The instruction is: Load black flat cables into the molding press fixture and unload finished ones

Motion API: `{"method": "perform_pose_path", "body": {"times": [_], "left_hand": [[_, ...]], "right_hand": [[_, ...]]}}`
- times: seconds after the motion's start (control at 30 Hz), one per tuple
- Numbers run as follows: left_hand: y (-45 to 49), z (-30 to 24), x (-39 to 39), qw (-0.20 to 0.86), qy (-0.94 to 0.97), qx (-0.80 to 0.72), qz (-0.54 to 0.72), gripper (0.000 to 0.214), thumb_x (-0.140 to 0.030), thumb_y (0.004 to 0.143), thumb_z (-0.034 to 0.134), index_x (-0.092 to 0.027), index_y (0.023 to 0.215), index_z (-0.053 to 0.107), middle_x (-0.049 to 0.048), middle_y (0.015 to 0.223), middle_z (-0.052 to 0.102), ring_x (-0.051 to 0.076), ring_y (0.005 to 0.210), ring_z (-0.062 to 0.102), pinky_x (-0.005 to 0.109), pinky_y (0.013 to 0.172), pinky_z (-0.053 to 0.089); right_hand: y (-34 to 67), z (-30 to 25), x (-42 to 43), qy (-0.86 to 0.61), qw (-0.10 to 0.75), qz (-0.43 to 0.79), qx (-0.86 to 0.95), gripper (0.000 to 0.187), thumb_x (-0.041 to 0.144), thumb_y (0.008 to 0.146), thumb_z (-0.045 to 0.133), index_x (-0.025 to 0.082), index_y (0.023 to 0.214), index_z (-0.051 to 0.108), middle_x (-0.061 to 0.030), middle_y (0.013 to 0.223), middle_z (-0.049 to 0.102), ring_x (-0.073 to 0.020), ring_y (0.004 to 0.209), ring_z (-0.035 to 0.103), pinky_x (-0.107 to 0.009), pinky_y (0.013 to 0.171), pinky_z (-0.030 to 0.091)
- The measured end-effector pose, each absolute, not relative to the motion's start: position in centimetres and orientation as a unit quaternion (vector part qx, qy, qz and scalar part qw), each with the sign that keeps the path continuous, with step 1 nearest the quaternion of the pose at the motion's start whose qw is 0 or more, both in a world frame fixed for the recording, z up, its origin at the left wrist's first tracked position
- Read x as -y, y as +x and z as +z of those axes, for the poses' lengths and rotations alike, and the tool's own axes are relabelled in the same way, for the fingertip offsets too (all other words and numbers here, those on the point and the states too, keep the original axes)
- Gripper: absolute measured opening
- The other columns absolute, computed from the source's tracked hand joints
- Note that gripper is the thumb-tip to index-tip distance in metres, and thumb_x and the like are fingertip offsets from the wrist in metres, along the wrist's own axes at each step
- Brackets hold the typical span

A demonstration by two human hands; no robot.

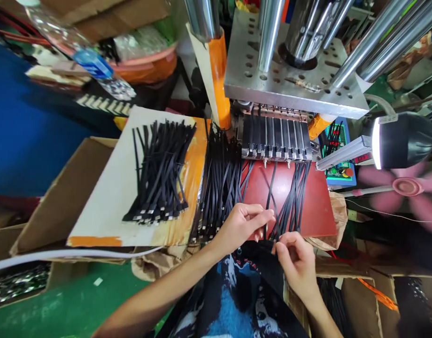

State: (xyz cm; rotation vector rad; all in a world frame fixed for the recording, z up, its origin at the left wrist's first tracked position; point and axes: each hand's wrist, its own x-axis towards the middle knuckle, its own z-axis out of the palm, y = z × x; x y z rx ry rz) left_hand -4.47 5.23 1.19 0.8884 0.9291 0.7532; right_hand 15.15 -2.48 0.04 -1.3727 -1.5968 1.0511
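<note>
Where the red board (318, 206) is crossed by one black cable (271, 188), its long axis is set from the far edge toward the near edge, leaning slightly left at the near end. Its far end is pointed at the metal block (276, 136) just beyond the board, and its near part is led down to the left hand (246, 223). By this hand, over the near left part of the board, the cable appears to be pinched between thumb and curled fingers. The right hand (297, 258) is held just past the board's near edge, with thumb and fingers bent close to one another; whether anything is gripped there cannot be told. Which end of the cable bears a plug cannot be made out.

On the board's right half, a loose bunch of cables (296, 195) is spread, also laid far to near, with its near end slanted left. Just left of the board, a thick pile of cables (221, 178) is laid in much the same direction. Farther left, a bundle (163, 173) is rested on a white panel (103, 192), its pale-tipped plugs turned toward the near side. Beyond the board's right edge, a lamp (402, 141) and a pink fan (408, 186) are seen.
</note>
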Motion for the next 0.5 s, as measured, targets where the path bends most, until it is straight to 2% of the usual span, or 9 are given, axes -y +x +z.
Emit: {"method": "perform_pose_path", "body": {"times": [0.07, 0.13, 0.2, 0.23, 0.27, 0.33, 0.4, 0.5], "left_hand": [[-4.1, 1.5, -5.0, 0.729, 0.411, -0.414, 0.358, 0.044, -0.056, 0.094, 0.074, -0.014, 0.085, 0.082, -0.0018, 0.070, 0.059, 0.007, 0.048, 0.054, 0.021, 0.043, 0.039], [-4.3, 1.9, -4.7, 0.722, 0.436, -0.407, 0.350, 0.041, -0.052, 0.095, 0.073, -0.014, 0.081, 0.081, -0.0024, 0.069, 0.058, 0.007, 0.047, 0.053, 0.021, 0.044, 0.037], [-4.6, 2.1, -4.3, 0.703, 0.477, -0.404, 0.339, 0.039, -0.047, 0.096, 0.071, -0.015, 0.075, 0.078, -0.0028, 0.068, 0.055, 0.007, 0.049, 0.051, 0.022, 0.046, 0.035], [-4.8, 2.2, -3.9, 0.686, 0.503, -0.404, 0.335, 0.038, -0.044, 0.096, 0.070, -0.015, 0.072, 0.077, -0.0027, 0.067, 0.054, 0.007, 0.050, 0.050, 0.023, 0.047, 0.034], [-4.8, 2.1, -3.6, 0.666, 0.533, -0.405, 0.330, 0.038, -0.041, 0.097, 0.069, -0.015, 0.070, 0.076, -0.0025, 0.066, 0.054, 0.008, 0.053, 0.050, 0.023, 0.050, 0.035], [-4.9, 1.7, -2.8, 0.622, 0.587, -0.415, 0.310, 0.037, -0.036, 0.098, 0.067, -0.015, 0.069, 0.075, -0.0013, 0.065, 0.056, 0.010, 0.058, 0.052, 0.025, 0.057, 0.037], [-5.0, 1.2, -2.3, 0.585, 0.627, -0.434, 0.276, 0.037, -0.033, 0.099, 0.066, -0.015, 0.066, 0.072, -0.0007, 0.065, 0.058, 0.011, 0.062, 0.053, 0.026, 0.061, 0.038], [-5.5, 1.5, -2.9, 0.547, 0.659, -0.456, 0.244, 0.037, -0.032, 0.100, 0.065, -0.016, 0.067, 0.070, -0.0008, 0.069, 0.061, 0.012, 0.064, 0.055, 0.026, 0.063, 0.041]], "right_hand": [[15.3, -0.3, 2.5, -0.488, 0.349, 0.441, 0.667, 0.019, 0.026, 0.103, 0.063, 0.022, 0.085, 0.066, 0.0007, 0.074, 0.069, -0.0133, 0.065, 0.063, -0.024, 0.063, 0.049], [16.2, 0.0, 1.6, -0.443, 0.278, 0.497, 0.692, 0.018, 0.028, 0.102, 0.066, 0.022, 0.085, 0.068, 0.0011, 0.074, 0.070, -0.0127, 0.064, 0.063, -0.023, 0.064, 0.049], [17.2, 0.7, 0.1, -0.406, 0.203, 0.577, 0.679, 0.014, 0.034, 0.099, 0.074, 0.022, 0.092, 0.072, 0.0008, 0.078, 0.073, -0.0125, 0.065, 0.063, -0.023, 0.064, 0.050], [17.4, 1.1, -0.7, -0.396, 0.192, 0.610, 0.659, 0.017, 0.039, 0.096, 0.079, 0.022, 0.096, 0.075, 0.0000, 0.083, 0.074, -0.0130, 0.067, 0.064, -0.024, 0.064, 0.050], [17.4, 1.3, -1.5, -0.394, 0.207, 0.635, 0.632, 0.024, 0.044, 0.093, 0.081, 0.022, 0.101, 0.077, -0.0007, 0.086, 0.074, -0.0134, 0.068, 0.063, -0.024, 0.063, 0.050], [16.6, 1.6, -2.9, -0.416, 0.301, 0.648, 0.562, 0.034, 0.052, 0.094, 0.079, 0.021, 0.106, 0.078, -0.0005, 0.085, 0.071, -0.0128, 0.065, 0.059, -0.025, 0.061, 0.048], [15.2, 1.4, -3.8, -0.460, 0.399, 0.624, 0.490, 0.035, 0.054, 0.100, 0.071, 0.020, 0.102, 0.078, 0.0023, 0.073, 0.062, -0.0109, 0.058, 0.052, -0.024, 0.057, 0.043], [13.2, 1.1, -4.5, -0.493, 0.451, 0.575, 0.471, 0.033, 0.049, 0.102, 0.069, 0.019, 0.091, 0.077, 0.0040, 0.067, 0.055, -0.0103, 0.056, 0.047, -0.024, 0.055, 0.039]]}}
